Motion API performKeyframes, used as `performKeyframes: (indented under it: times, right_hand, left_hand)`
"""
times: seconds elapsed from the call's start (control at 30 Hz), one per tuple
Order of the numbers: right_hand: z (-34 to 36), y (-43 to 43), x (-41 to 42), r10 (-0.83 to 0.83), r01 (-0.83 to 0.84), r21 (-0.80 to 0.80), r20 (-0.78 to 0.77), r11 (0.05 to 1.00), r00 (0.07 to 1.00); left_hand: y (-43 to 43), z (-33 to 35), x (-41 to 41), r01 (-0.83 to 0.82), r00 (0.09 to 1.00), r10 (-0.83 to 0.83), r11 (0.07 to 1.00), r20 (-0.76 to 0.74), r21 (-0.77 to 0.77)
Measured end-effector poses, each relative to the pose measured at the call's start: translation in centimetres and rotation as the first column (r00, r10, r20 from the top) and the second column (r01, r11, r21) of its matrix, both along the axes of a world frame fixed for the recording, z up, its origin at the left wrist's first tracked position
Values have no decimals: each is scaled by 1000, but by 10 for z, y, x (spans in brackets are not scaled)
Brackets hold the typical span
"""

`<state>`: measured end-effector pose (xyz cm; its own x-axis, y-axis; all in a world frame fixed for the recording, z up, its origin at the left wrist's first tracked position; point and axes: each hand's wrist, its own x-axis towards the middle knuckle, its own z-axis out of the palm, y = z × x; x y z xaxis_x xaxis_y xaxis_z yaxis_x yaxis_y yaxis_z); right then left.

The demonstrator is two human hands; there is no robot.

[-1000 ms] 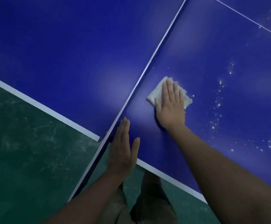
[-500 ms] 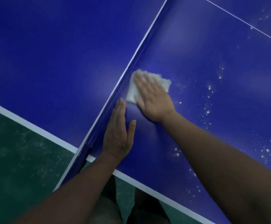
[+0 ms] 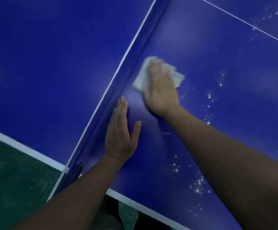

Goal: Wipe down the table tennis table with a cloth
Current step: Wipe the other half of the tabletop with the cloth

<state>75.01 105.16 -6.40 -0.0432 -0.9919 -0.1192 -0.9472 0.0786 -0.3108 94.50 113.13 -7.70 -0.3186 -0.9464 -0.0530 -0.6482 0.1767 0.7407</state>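
Observation:
A blue table tennis table [image 3: 226, 67] with white edge lines fills the view, in two halves that meet at a raised seam [image 3: 128, 70]. My right hand [image 3: 161, 90] presses flat on a white cloth [image 3: 141, 78] on the right half, close beside the seam; the hand and cloth are blurred. Lying flat with straight fingers, my left hand [image 3: 120, 135] rests on the same half, just below the cloth and along the seam. White specks and smears [image 3: 208, 100] dot the surface to the right of my right arm.
The other blue table half [image 3: 51, 63] lies to the left of the seam. Green floor [image 3: 15, 180] shows at the lower left below the table's white edge [image 3: 27, 148]. My legs stand below the near edge [image 3: 135, 205].
My right hand has slid the cloth a little to the right, away from the seam. The view has shifted, so the table's near edge sits lower. My left hand stays flat in place.

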Motion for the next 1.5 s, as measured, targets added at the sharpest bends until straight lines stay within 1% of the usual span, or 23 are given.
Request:
performKeyframes:
  times: [0.03,0.07,0.1,0.17,0.23,0.27,0.3,0.4,0.47,0.57,0.63,0.7,0.77,0.87,0.93,1.0,1.1,1.2,1.27,1.4,1.43,1.47,1.5]
  right_hand:
    - [-2,10,4,209,-209,-8,22,978,978]
    - [-7,15,-1,333,-333,-7,13,943,943]
    - [-8,12,-13,318,-318,-15,22,948,948]
    - [-7,-11,-43,-27,27,-19,32,999,999]
    - [-1,-30,-74,-340,340,35,-11,940,940]
    - [-1,-35,-82,-383,384,50,-18,922,923]
    - [0,-36,-84,-361,362,58,-29,930,932]
    - [-3,-26,-75,-114,117,55,-55,992,992]
    - [-7,-22,-75,2,2,38,-93,999,996]
    - [-10,-43,-87,90,-90,-4,-102,996,991]
    - [-13,-65,-97,85,-86,-8,-80,996,993]
    - [-15,-85,-114,-14,15,4,-86,1000,996]
    - [-15,-88,-141,-233,238,17,-140,971,962]
    - [-13,-69,-173,-594,606,26,-165,795,787]
    - [-11,-70,-168,-665,677,27,-164,735,728]
    - [-10,-87,-151,-564,581,47,-186,813,804]
    - [-9,-127,-130,-303,308,35,-99,951,948]
    - [-10,-156,-130,-116,118,9,-105,993,988]
    - [-12,-161,-148,-149,151,10,-123,988,981]
    - [-14,-128,-185,-482,492,13,-180,870,857]
    - [-15,-117,-179,-496,508,10,-201,861,845]
    - [-15,-108,-164,-441,452,5,-215,892,872]
    - [-15,-100,-144,-317,324,-2,-210,946,925]
  left_hand:
    - [-3,-1,-4,8,1000,-8,1000,13,-13]
    - [-8,-4,-11,26,999,-25,999,32,-33]
    - [-15,-6,-17,50,997,-46,997,57,-61]
    - [-30,-11,-31,98,990,-83,986,110,-132]
    - [-50,-13,-48,130,980,-99,975,170,-180]
    - [-62,-15,-59,138,972,-94,970,216,-201]
    - [-74,-16,-70,142,961,-82,965,264,-219]
    - [-101,-21,-93,184,897,-62,952,438,-243]
    - [-106,-25,-96,225,847,-58,939,528,-259]
    - [-106,-28,-97,200,850,-28,941,526,-274]
    - [-107,-29,-97,197,852,-28,943,524,-269]
    - [-109,-30,-97,200,852,-33,942,522,-268]
    - [-110,-30,-98,201,851,-41,946,523,-253]
    - [-109,-29,-98,205,837,-56,954,544,-219]
    - [-109,-29,-98,207,828,-59,956,557,-207]
    - [-109,-29,-99,203,833,-57,957,550,-209]
    - [-109,-28,-100,196,842,-49,955,537,-221]
    - [-108,-29,-101,187,851,-43,956,523,-225]
    - [-108,-29,-100,186,852,-44,956,521,-225]
    - [-108,-30,-100,186,851,-44,957,523,-223]
    - [-108,-31,-100,185,853,-43,957,521,-224]
    - [-108,-31,-100,183,856,-41,956,515,-228]
    - [-108,-31,-100,180,860,-38,956,508,-233]
